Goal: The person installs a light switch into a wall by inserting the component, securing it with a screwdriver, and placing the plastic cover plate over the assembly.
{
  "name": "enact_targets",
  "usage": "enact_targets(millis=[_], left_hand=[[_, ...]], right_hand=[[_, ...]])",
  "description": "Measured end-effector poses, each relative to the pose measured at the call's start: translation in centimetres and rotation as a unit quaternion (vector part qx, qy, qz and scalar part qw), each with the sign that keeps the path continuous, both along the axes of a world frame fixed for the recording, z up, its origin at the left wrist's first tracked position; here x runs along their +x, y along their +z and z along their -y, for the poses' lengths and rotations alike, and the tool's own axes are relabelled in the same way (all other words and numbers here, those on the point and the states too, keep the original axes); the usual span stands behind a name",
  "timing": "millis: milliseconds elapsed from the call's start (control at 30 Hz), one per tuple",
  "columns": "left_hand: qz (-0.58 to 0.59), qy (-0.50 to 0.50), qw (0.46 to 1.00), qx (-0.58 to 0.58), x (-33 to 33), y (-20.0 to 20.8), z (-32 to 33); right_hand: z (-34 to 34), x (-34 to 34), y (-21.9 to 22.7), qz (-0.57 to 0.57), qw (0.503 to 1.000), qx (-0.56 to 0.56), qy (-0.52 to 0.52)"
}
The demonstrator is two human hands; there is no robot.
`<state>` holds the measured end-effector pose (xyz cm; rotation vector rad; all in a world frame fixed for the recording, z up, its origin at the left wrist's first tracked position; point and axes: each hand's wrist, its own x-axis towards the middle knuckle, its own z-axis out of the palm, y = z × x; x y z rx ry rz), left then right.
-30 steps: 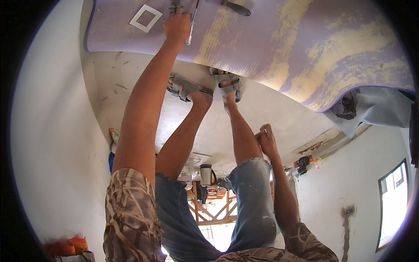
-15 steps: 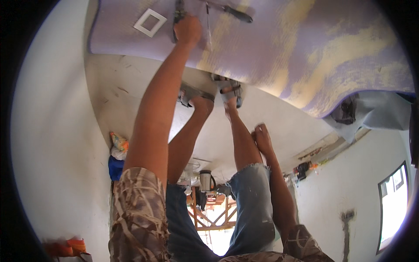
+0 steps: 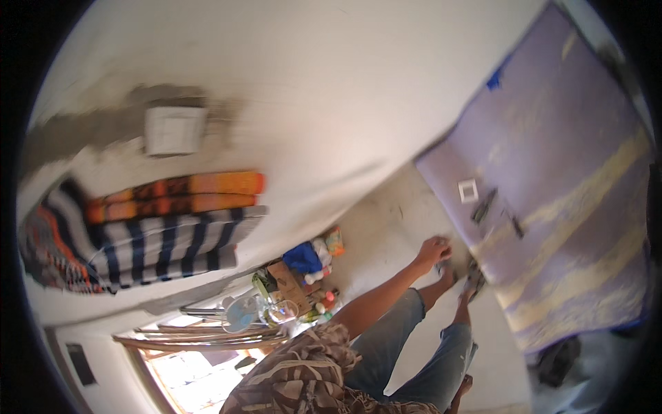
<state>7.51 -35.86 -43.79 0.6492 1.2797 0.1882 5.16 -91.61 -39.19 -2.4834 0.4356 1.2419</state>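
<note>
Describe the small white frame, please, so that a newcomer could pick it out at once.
Start with the large purple-and-yellow mat filling much of the picture's right side. Near its left edge, small things lie grouped; the white frame is the leftmost. It is a pale square outline around a darker centre, while its neighbours are dark, narrow tools.

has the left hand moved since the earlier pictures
Yes, back toward the body: before, the left hand was over the mat, near the white frame; now it shows off the mat's near edge.
</note>
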Motion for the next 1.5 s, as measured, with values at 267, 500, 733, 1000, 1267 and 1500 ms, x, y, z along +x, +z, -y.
enact_targets(millis=[267,500,733,1000,1267,1500], left_hand=[[0.128,0.153,0.974,0.108,-2.0,23.8,-11.7],[0.166,0.295,0.919,0.202,-3.6,41.9,-20.6],[0.258,0.251,0.915,0.184,-7.7,51.3,-26.4],[0.325,0.273,0.899,0.105,-8.8,52.3,-27.4],[0.319,0.304,0.896,0.054,-7.7,53.2,-27.7],[0.282,0.300,0.909,0.068,-8.0,53.4,-28.2]], right_hand=[[-25.0,19.8,1.2,0.179,0.934,0.234,0.201],[-61.1,20.3,24.9,0.096,0.805,0.567,0.143],[-77.9,11.2,41.8,-0.068,0.653,0.747,0.104],[-81.4,7.1,43.2,-0.024,0.619,0.775,0.125],[-81.8,6.3,42.9,-0.015,0.622,0.776,0.102],[-81.5,6.0,42.7,-0.026,0.631,0.769,0.098]])
